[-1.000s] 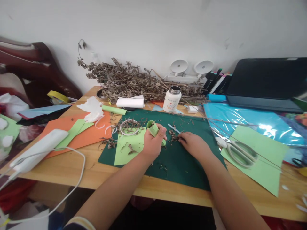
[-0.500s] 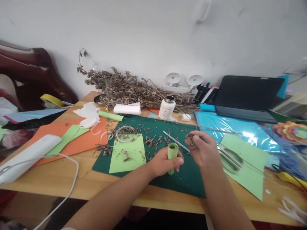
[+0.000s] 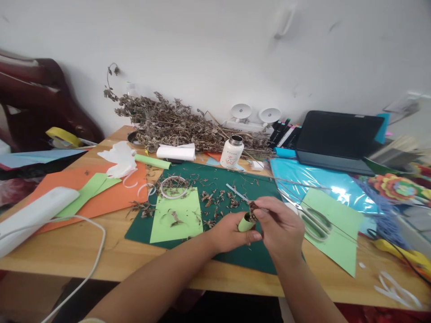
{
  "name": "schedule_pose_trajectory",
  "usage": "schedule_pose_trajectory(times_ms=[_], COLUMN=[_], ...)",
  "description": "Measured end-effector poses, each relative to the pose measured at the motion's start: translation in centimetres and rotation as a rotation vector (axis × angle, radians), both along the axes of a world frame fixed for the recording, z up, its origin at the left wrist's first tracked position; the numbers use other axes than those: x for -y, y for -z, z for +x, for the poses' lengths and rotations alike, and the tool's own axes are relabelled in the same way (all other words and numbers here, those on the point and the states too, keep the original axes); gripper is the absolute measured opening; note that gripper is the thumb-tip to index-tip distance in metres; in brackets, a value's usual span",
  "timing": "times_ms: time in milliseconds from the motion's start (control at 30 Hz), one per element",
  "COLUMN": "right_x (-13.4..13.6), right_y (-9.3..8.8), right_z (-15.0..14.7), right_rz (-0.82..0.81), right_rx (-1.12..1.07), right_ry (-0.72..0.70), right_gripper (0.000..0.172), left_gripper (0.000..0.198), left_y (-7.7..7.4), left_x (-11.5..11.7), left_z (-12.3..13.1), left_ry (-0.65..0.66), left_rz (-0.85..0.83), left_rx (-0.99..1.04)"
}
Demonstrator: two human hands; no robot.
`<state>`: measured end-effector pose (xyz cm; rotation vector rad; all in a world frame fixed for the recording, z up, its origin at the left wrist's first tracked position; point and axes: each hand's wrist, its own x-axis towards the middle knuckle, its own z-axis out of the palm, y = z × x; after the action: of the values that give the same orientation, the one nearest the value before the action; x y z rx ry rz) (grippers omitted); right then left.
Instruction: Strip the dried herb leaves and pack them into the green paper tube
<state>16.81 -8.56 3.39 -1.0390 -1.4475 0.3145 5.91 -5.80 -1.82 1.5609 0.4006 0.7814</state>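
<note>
Wrapped in my left hand [image 3: 232, 233] is a light green paper tube [image 3: 245, 224], tilted with its open end toward the right. My right hand [image 3: 281, 226] pinches a clump of brown dried leaves [image 3: 253, 211] right at that open end; whether some of it is inside the tube I cannot tell. Beneath both hands lies a dark green cutting mat [image 3: 215, 179] strewn with dried leaf bits [image 3: 208, 197]. A light green paper sheet [image 3: 177, 208] and a white ring [image 3: 174, 187] rest on the mat's left part. A thin pale strip [image 3: 235, 192] runs behind my hands.
Dried plant branches [image 3: 182, 125] are heaped along the wall. A white bottle without a lid [image 3: 231, 152] stands behind the mat. Scissors [image 3: 313, 220] lie on green paper [image 3: 343, 233] at right, near a dark tablet [image 3: 340, 134]. A white cable [image 3: 101, 242] loops over the left front edge.
My right hand has moved left and down, bringing the dried leaves to the tube's mouth. The tube, upright before, now tilts to the right. The view has shifted slightly.
</note>
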Motion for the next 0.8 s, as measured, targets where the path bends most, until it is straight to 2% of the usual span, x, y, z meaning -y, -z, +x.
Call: schedule_pose_trajectory(times_ms=[67, 167, 267, 400, 500, 633, 800], right_x=[0.2, 0.4, 0.5, 0.6, 0.5, 0.4, 0.5], right_y=[0.0, -0.5, -1.7, -3.5, -4.4, -4.8, -5.2], right_z=[0.1, 0.5, 1.0, 1.8, 2.3, 2.5, 2.3], right_rz=[0.027, 0.061, 0.050, -0.027, 0.020, 0.096, 0.034], right_rx=[0.095, 0.233, 0.427, 0.691, 0.838, 0.921, 0.951], right_ry=[0.024, -0.044, -0.141, -0.115, -0.136, -0.217, -0.299], right_gripper=[0.013, 0.013, 0.011, 0.005, 0.011, 0.011, 0.012], left_gripper=[0.027, 0.025, 0.024, 0.023, 0.024, 0.024, 0.022], left_y=[0.0, -0.2, -0.2, -0.2, -0.2, -0.3, -0.5], left_x=[0.0, 0.1, 0.2, 0.3, 0.3, 0.3, 0.5], left_z=[0.0, 0.1, 0.1, 0.1, 0.0, -0.1, -0.1], left_ry=[-0.008, -0.057, -0.092, -0.114, -0.128, -0.126, -0.135], left_rz=[0.010, 0.083, 0.122, 0.167, 0.212, 0.243, 0.293], left_rx=[0.002, -0.021, -0.048, -0.080, -0.116, -0.102, -0.118])
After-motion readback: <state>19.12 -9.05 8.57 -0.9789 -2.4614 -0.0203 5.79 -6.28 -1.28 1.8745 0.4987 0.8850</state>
